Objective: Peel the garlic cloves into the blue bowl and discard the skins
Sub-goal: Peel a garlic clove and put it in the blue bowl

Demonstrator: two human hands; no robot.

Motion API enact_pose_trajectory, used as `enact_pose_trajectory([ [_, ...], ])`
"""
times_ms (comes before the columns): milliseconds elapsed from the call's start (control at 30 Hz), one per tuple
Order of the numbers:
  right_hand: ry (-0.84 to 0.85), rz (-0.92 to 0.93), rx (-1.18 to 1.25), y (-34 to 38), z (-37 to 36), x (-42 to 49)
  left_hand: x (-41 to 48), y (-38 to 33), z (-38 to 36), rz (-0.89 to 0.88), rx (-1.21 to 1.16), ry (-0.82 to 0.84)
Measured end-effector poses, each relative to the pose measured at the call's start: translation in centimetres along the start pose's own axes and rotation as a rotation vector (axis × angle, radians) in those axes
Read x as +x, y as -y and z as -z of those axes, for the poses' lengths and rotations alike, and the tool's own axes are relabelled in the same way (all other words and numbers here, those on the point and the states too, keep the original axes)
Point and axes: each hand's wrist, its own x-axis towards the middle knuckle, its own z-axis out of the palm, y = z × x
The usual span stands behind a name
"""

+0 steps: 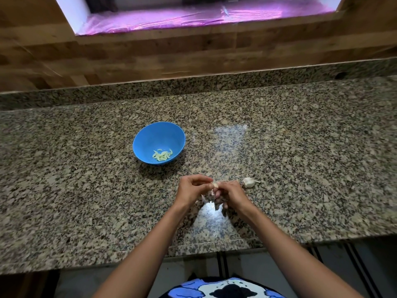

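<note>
A blue bowl [150, 134] stands on the granite counter to the left of centre, with several peeled garlic cloves [162, 155] lying in it. Nearer to me, my left hand [191, 189] and my right hand [229, 193] meet over the counter and pinch one small garlic clove [215, 185] between their fingertips. Pale bits of skin [211, 204] lie on the counter just under the hands. A partial garlic head [249, 182] rests on the counter just right of my right hand.
The granite counter [300, 158] runs the full width, with a low granite backsplash and a wooden wall behind. Its front edge [193, 252] is near my body. A window ledge with pink light sits above.
</note>
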Motion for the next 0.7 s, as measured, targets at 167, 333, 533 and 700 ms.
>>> enact_pose_trajectory([
  [167,-0.253,0.025,-0.278,-0.9,0.0,0.0,-0.2,1.5,-0.1,-0.035,-0.014,-0.121],
  [333,-0.36,0.167,-0.928,-1.2,0.5,-0.7,-0.1,2.4,0.0,-0.068,-0.004,-0.15],
  [533,-0.417,0.28,-1.205,-1.4,0.4,-0.8,0.1,2.9,0.0,-0.06,0.014,-0.133],
  [700,-0.452,0.366,-1.223,-1.7,0.2,-1.0,0.2,2.6,-0.1,-0.058,0.012,-0.122],
])
